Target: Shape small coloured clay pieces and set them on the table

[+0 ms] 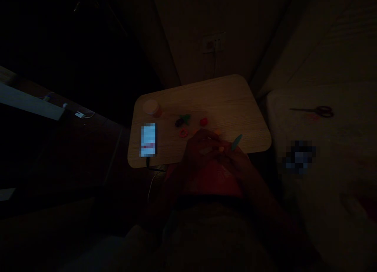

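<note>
My left hand and my right hand meet over the table's front edge, fingers bent and fingertips close together. A small orange lump shows between them, seemingly pinched by the left fingers. From my right hand sticks up a flat teal blade-shaped tool; its lower end is hidden by the fingers. Just beyond the hands lie a red lump, an orange-red ring, a green piece and a dark lump. Another orange-yellow piece is partly covered by my hands. Dim light blurs the finger details.
The small wooden table carries a lidded tub and a lit phone on its left. A red sheet or bag lies under my forearms. Scissors rest on the pale surface at right. A wall socket is behind.
</note>
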Demonstrator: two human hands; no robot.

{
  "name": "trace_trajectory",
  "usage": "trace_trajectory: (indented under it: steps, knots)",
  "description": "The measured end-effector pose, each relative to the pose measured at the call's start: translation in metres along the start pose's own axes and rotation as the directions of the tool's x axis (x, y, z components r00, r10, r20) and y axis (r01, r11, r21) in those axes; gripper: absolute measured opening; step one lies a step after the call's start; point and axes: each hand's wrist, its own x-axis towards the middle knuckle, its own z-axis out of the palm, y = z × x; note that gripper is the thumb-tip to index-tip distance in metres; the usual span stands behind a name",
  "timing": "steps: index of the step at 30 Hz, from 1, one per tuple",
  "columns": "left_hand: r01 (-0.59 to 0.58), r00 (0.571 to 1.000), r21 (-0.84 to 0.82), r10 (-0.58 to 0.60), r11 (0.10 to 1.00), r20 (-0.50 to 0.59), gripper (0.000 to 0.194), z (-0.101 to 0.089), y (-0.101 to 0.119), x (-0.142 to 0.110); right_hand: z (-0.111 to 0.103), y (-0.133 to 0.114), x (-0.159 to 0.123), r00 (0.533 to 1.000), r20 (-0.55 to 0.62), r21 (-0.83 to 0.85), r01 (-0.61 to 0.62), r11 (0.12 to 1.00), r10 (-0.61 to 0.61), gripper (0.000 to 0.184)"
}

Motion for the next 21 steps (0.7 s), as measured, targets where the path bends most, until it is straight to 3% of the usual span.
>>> trace_trajectory:
  steps: [4,10,16,21]
  knots:
    - [-0.009,1.000,-0.021,0.009,1.000,0.025,0.015,0.001,0.004,0.000,-0.002,-0.001,-0.001,1.000,-0.001,0.026,-0.006,1.000,0.006,0.047]
    - [-0.027,0.999,-0.122,0.021,0.992,-0.048,0.014,0.008,0.009,-0.001,0.008,-0.003,-0.010,0.998,0.050,0.013,-0.033,0.999,0.033,0.035]
    - [-0.022,0.998,-0.192,0.011,0.981,-0.055,0.016,0.012,0.007,-0.002,0.015,-0.004,-0.017,1.000,-0.012,0.013,-0.029,1.000,0.029,0.035]
    - [-0.024,0.995,-0.251,-0.001,0.968,-0.097,0.019,0.015,0.005,-0.003,0.020,-0.006,-0.018,0.999,0.020,0.021,-0.037,0.999,0.037,0.036]
